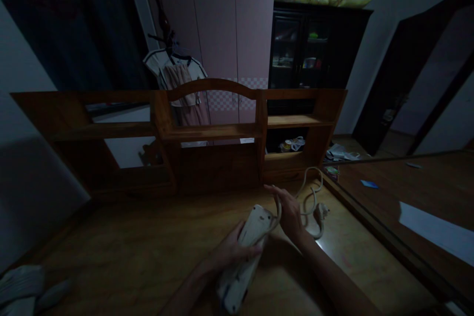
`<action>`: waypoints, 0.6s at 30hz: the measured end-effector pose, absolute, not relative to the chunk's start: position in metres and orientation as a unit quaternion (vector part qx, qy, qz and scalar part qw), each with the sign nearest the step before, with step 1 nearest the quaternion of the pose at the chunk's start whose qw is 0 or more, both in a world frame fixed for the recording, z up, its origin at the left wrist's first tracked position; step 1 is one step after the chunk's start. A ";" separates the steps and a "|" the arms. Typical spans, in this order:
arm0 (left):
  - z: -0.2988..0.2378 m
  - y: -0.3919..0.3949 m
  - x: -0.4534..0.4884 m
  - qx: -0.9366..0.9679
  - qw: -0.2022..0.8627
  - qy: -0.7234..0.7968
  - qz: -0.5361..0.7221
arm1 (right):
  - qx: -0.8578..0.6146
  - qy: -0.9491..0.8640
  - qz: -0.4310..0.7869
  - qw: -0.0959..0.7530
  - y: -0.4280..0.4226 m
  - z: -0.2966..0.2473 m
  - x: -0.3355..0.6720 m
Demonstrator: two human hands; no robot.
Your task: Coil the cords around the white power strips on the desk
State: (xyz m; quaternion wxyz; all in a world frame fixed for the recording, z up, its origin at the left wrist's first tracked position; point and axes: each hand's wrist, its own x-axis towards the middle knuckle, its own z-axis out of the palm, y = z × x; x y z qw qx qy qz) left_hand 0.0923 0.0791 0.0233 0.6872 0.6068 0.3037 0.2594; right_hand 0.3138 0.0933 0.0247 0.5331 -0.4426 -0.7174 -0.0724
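A long white power strip [256, 222] is tilted above the wooden tabletop [155, 242], its scuffed, screw-dotted underside facing me. My left hand [233, 249] is closed around its middle, thumb across the face. The pale power cord [277, 212] leaves the strip's far end and bends up into my right hand [290, 212], which grips it between thumb and fingers. Beyond that hand the rest of the cord lies in loose loops on the tabletop at right. Its plug [323, 211] rests there among the loops. The dim light blurs finger detail.
A wooden shelf unit [218, 133] stands along the table's far side. At the lower left lies a bundled white cord [22, 284]. To the right, past a raised wooden edge [363, 217], a brown surface holds a white sheet [437, 227] and a blue card [369, 184].
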 end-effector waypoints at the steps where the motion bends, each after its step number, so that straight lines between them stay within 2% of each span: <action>1: 0.024 0.076 0.092 0.584 0.723 0.283 0.236 | -0.440 -0.722 -0.073 0.528 0.093 0.024 0.313; 4: 0.026 0.069 0.091 0.524 0.800 0.233 0.177 | -0.433 -0.739 -0.069 0.510 0.094 0.021 0.312; 9: 0.024 0.065 0.090 0.470 0.841 0.219 0.156 | -0.445 -0.731 -0.045 0.514 0.100 0.023 0.308; 12: 0.016 0.063 0.091 0.434 0.861 0.215 0.157 | -0.427 -0.727 0.077 0.532 0.102 0.028 0.305; 15: 0.011 0.061 0.095 0.408 0.878 0.191 0.159 | -0.416 -0.723 0.246 0.493 0.100 0.027 0.302; 18: 0.016 0.060 0.098 0.427 0.873 0.165 0.167 | -0.411 -0.709 0.344 0.459 0.096 0.025 0.297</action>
